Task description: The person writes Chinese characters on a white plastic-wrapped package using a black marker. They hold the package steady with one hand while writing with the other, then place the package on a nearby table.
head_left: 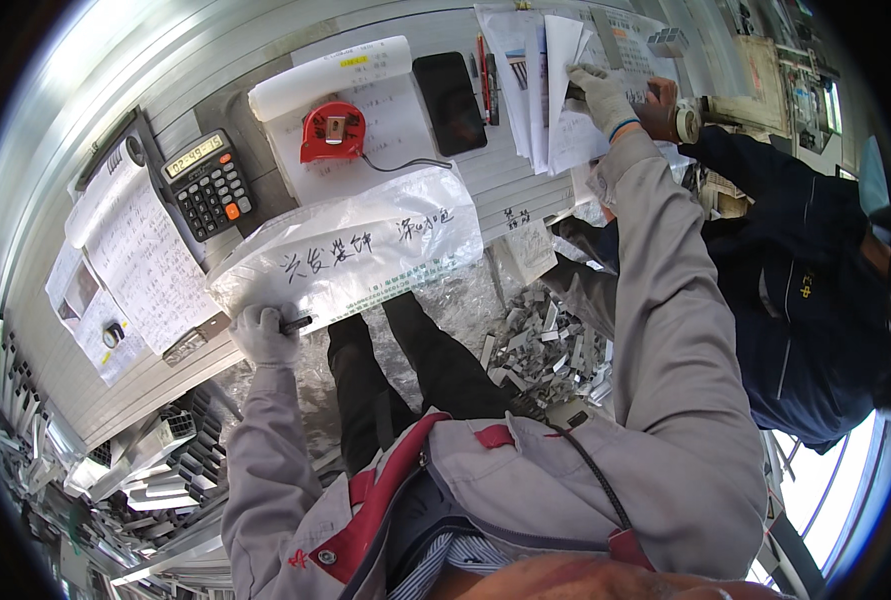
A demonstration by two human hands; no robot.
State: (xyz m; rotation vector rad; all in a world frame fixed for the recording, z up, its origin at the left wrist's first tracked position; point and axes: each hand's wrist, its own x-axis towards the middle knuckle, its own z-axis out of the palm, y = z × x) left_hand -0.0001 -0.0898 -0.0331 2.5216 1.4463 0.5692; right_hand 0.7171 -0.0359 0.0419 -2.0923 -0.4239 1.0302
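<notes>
My left hand [263, 337], in a white glove, is closed at the near left corner of a clear plastic sheet [380, 262] with black handwriting. A black marker [296, 324] sticks out from its fingers to the right. At the far right of the table, my right hand [602, 100], also gloved, reaches to a stack of papers [575, 140]. Its fingers are bent around something dark and small, too hidden to name. Close beside it is another person's bare hand [657, 108].
On the table lie a red tape measure [333, 131] on a notepad [405, 120], a black phone [449, 103], a calculator [208, 185], pens [487, 80] and a written notebook [135, 235]. Metal offcuts [550, 350] heap below. A person in dark clothing [795, 280] stands right.
</notes>
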